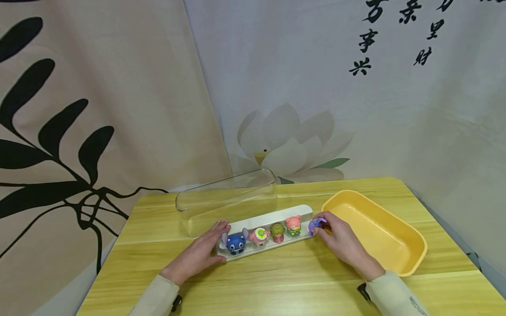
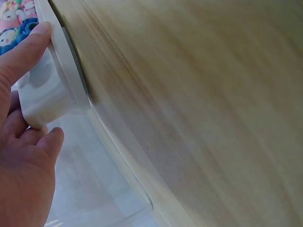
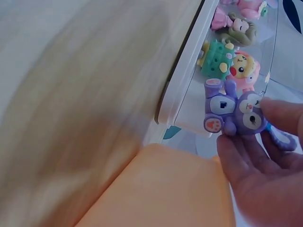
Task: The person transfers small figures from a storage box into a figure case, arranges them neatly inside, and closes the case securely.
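Note:
A white stepped display base [image 1: 272, 217] lies on the table with a row of figurines on it. My left hand [image 1: 200, 253] grips its left end, thumb at the front rim and fingers behind. Nearest that hand sits a blue big-eared figurine [image 1: 236, 244]. Further right are a pink figurine with a flower-like top [image 1: 259, 236], a green-headed figurine [image 1: 278, 231] and a pink bear figurine [image 1: 294, 225]. At the base's right end, my right hand [image 1: 345, 242] pinches a purple long-tailed figurine [image 3: 232, 106] between thumb and fingers.
A clear plastic cover [image 1: 227, 199] stands behind the base. To the right, a yellow tray [image 1: 411, 232] sits close to my right hand. All rest on a wooden table [image 1: 253, 285], with a printed curtain [image 1: 300, 87] hanging behind it.

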Demonstrator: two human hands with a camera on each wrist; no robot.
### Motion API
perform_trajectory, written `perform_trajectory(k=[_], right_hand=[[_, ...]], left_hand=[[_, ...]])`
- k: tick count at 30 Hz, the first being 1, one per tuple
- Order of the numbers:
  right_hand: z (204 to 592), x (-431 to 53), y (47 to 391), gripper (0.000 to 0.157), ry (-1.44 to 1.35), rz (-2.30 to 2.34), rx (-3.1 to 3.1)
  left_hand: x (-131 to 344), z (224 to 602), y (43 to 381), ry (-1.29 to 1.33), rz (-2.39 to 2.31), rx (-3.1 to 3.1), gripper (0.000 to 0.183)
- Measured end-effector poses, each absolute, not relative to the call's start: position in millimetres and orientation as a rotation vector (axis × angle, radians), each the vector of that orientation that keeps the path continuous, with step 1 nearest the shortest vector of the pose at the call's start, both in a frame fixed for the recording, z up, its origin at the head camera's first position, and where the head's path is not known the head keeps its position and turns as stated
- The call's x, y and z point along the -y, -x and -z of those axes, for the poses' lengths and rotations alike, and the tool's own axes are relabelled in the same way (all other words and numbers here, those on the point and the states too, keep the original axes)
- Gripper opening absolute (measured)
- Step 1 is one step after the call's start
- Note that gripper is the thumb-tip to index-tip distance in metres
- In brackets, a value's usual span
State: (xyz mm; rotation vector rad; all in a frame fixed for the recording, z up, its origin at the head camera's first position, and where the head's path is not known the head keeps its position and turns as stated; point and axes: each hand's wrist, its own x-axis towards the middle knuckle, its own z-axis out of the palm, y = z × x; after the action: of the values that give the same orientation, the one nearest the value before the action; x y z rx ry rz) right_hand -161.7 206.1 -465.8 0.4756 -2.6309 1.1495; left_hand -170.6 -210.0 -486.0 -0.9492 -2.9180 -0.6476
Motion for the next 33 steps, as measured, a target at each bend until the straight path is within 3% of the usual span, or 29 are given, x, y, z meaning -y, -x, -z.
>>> perform_trajectory(k=[33], right_hand=[[455, -196, 191, 0.021, -0.473, -0.93, 2.832]], left_hand=[[209, 484, 171, 0.943, 0.65, 2.934, 0.093]])
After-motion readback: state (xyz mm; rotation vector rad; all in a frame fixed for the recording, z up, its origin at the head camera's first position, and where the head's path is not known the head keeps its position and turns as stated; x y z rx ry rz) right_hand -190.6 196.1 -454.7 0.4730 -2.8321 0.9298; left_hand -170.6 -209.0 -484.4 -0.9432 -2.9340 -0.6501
